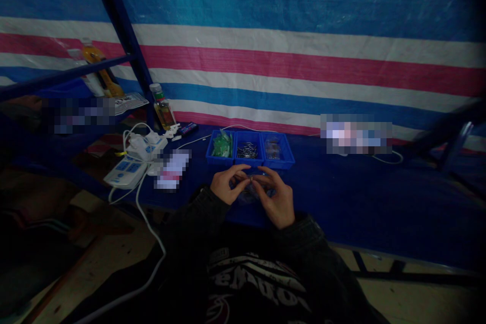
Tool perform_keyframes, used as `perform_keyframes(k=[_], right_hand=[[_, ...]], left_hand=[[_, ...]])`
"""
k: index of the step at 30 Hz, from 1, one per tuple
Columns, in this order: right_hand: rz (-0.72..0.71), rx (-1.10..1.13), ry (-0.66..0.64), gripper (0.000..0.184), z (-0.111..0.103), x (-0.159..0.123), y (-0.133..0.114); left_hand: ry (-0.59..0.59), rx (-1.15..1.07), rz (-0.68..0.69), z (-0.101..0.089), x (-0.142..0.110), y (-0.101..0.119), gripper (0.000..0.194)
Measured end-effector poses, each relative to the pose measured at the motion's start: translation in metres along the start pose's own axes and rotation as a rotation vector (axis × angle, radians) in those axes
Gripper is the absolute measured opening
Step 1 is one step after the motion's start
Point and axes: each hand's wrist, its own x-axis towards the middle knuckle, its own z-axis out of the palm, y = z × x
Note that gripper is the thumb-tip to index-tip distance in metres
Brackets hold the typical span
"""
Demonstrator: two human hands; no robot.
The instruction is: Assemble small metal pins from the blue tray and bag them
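My left hand [228, 184] and my right hand [277, 197] meet over the blue table, fingertips pinched together on a tiny part [250, 180] too small to name. Just beyond them stand three joined blue bins [250, 162]. The left bin holds green pieces [222, 145], the middle one small dark metal parts [247, 150], the right one clear pieces [272, 149]. A clear bag or dish lies under my hands, dim and hard to make out.
White power strips [132, 159] with a cable trailing off the table edge lie at left. A bottle of amber liquid [163, 109] stands by a blue metal post [125, 35]. A striped tarp [304, 35] forms the back wall.
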Motion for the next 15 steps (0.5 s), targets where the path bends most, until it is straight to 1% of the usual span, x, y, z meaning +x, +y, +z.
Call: perform_keyframes(k=[3, 4, 9, 12, 15], right_hand=[[-0.046, -0.036, -0.019, 0.019, -0.0019, 0.0017, -0.0017], [-0.067, -0.048, -0.021, 0.016, -0.0027, 0.0025, -0.0027], [-0.117, -0.074, 0.001, 0.016, -0.0052, 0.0044, -0.0076], [-0.119, -0.099, -0.019, 0.017, -0.0048, 0.0031, -0.0071], [-0.096, -0.126, -0.027, 0.015, -0.0039, 0.0010, -0.0051]], left_hand=[[-0.003, 0.008, 0.002, 0.0006, -0.0004, -0.0009, 0.026], [-0.005, 0.009, 0.004, 0.0008, -0.0004, -0.0012, 0.024], [-0.012, 0.033, 0.039, -0.0002, 0.0014, -0.0006, 0.013], [-0.005, 0.050, 0.093, -0.0015, 0.0031, 0.0003, 0.011], [0.037, 0.049, 0.118, -0.0019, 0.0036, 0.0010, 0.012]])
